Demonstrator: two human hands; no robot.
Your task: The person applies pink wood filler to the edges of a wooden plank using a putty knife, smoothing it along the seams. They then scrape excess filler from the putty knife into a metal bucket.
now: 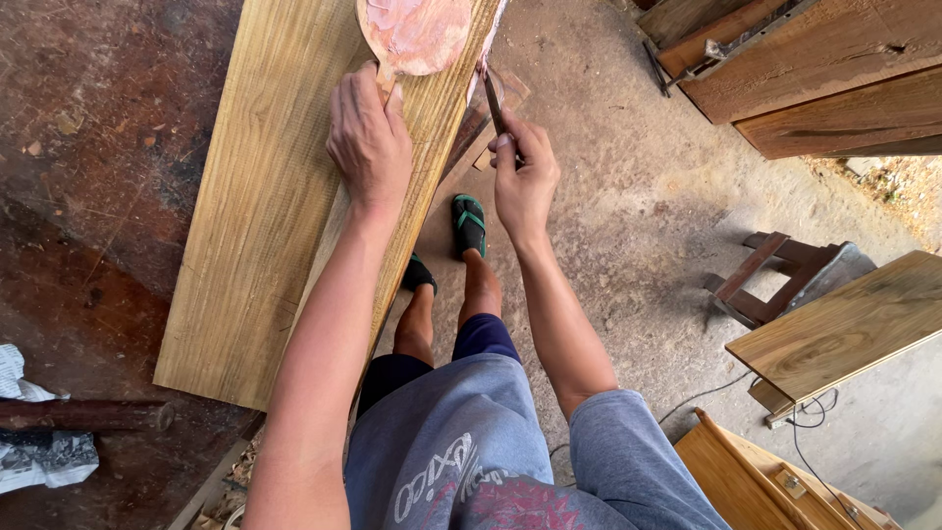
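Plank on workbench, filler at its edge.
Left hand (pixel 368 137) closed around the handle of a round paddle (pixel 417 31) smeared with pink paste, resting on the plank (pixel 265 196). Right hand (pixel 523 177) grips a putty knife (pixel 493 98), blade touching the plank's right edge. Bench (pixel 98 147) beneath; stool (pixel 785 275) well apart on the floor.

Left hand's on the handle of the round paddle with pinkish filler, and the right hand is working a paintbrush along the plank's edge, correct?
Not quite: the head view shows the right hand holding a putty knife, not a paintbrush, at the plank edge. The left hand does grip the paddle.
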